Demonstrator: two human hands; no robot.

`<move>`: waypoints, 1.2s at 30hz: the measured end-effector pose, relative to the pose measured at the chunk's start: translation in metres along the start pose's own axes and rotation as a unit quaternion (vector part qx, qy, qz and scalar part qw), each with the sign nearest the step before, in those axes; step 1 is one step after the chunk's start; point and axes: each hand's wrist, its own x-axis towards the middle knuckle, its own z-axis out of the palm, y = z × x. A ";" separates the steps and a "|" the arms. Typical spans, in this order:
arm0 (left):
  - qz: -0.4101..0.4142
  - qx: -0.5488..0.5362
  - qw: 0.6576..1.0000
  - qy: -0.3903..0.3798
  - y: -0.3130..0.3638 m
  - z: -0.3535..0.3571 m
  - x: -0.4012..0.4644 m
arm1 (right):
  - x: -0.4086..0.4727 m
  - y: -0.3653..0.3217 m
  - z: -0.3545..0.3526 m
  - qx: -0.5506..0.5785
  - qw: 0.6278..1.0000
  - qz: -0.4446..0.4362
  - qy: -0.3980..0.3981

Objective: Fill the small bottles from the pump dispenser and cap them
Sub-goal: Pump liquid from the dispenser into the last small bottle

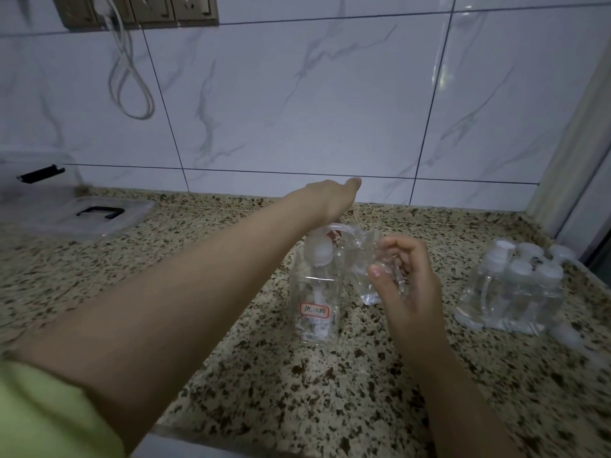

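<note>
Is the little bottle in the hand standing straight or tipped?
Tipped. The right hand holds the small bottle slanted, mouth toward the pump dispenser nozzle.

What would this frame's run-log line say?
step: filling | left hand: pressing pump dispenser head | right hand: holding small bottle at spout | capped bottles: grouped right on counter

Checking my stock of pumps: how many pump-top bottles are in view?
2: the labelled pump dispenser under the left hand, and one pump bottle in the cluster at right. Others may be hidden there.
</note>
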 end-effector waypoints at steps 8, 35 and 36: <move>0.006 0.006 1.000 -0.014 0.003 0.000 -0.003 | 0.000 0.001 0.000 -0.008 1.000 0.000 -0.006; 0.007 -0.022 1.000 -0.015 0.000 0.000 -0.004 | 0.000 0.001 -0.001 -0.006 1.000 0.002 -0.004; 0.005 -0.029 0.999 -0.014 0.000 0.000 -0.004 | 0.000 0.000 0.000 -0.004 1.000 0.003 -0.003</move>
